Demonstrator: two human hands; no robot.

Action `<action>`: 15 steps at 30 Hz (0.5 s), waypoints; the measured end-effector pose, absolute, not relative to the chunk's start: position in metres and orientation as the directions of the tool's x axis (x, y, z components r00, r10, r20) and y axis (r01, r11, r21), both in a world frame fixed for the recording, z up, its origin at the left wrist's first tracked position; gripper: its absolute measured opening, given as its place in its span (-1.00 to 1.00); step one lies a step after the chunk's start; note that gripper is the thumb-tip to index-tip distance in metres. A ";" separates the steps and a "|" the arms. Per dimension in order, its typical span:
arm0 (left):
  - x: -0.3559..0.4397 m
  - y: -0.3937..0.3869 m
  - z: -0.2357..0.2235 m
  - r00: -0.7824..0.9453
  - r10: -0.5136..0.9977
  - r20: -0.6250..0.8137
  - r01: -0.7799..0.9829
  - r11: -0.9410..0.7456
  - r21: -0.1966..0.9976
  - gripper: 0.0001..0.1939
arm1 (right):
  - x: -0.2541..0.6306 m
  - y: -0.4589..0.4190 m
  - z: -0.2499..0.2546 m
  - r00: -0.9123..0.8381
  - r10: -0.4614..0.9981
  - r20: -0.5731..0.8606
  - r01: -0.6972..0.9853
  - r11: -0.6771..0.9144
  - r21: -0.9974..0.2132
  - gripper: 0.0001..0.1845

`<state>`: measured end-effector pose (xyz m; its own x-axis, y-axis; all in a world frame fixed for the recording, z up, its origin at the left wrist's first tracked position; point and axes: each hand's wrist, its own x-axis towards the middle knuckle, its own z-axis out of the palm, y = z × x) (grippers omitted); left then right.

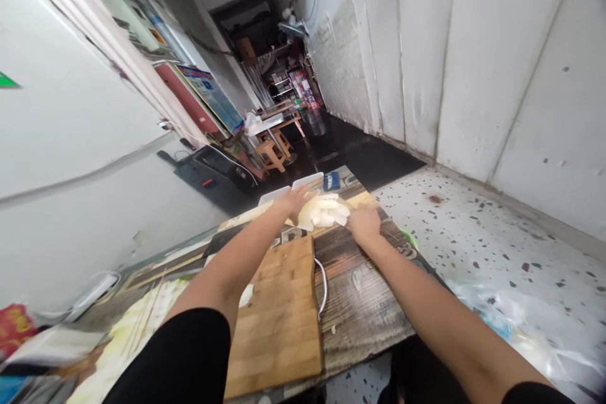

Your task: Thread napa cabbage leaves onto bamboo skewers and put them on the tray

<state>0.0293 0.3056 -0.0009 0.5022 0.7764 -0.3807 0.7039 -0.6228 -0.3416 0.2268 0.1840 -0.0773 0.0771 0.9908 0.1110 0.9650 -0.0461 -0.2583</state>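
Observation:
A heap of pale yellow-white cut pieces (324, 210) sits between my hands near the far end of the table. I cannot make out what food they are. My left hand (296, 201) reaches to the heap's left side, its fingers blurred and partly hidden. On the right, my right hand (365, 222) is closed beside the pieces, but what it grips is hidden. A wooden cutting board (279, 309) with a metal handle (324, 287) lies nearer to me, and a small white piece (246, 295) rests on it beside my left forearm.
Pale long pieces (137, 315) with thin sticks across them lie at the table's left. White trays (274, 194) and a blue packet (331, 181) are at the far end. Plastic bags (516, 322) lie on the floor at right. Stools (272, 154) stand beyond the table.

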 end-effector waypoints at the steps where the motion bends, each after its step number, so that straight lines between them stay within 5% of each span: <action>1: 0.036 0.314 -0.002 0.504 0.754 -0.422 0.687 -0.645 -0.333 0.43 | 0.226 0.184 -0.078 0.084 0.990 0.115 0.965 -0.052 -0.258 -0.68; 7: 0.053 0.338 -0.016 0.519 0.638 -0.569 0.644 -0.729 -0.232 0.34 | 0.224 0.182 -0.078 0.159 0.980 0.120 0.965 -0.128 -0.230 -0.68; 15: 0.019 0.301 -0.013 0.597 0.608 -0.524 0.667 -0.739 -0.097 0.00 | 0.224 0.181 -0.075 0.052 0.995 0.079 0.975 -0.034 -0.218 -0.70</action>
